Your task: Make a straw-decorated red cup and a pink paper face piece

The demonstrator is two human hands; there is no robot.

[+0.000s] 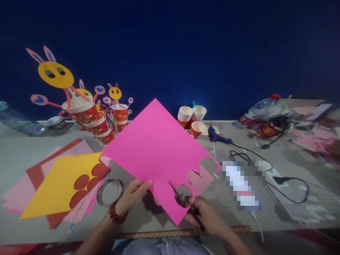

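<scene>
Low in the frame, near the centre, two bare hands work over a grey table (16, 159). The right hand (203, 212), at lower right of centre, grasps dark scissors (180, 200); their long axis slants from the handles at lower right to the tips at upper left. The left hand (134, 194), left of centre, pinches the lower-left edge of a pink sheet (151, 141), thumb on top.

The sheet fills the middle of the frame, turned like a diamond, one corner pointing down between the hands and the opposite corner up and away. Its lower-right edge has rounded gaps, and the blades reach in from that side. A drawn circle (164, 193) lies between the left thumb and the blades, to the left of the right hand. The left thumb is the nearer of the two hands to it, while the tips lie beside its upper-right outline.

Beyond the left wrist sits a roll of tape (99, 196), with a yellow sheet (55, 184) farther left. Farther back, a glue gun (219, 137) lies right of centre, paper cups (185, 115) stand near the middle, and a yellow paper face (55, 75) rises at upper left, against a dark blue wall (159, 42).
</scene>
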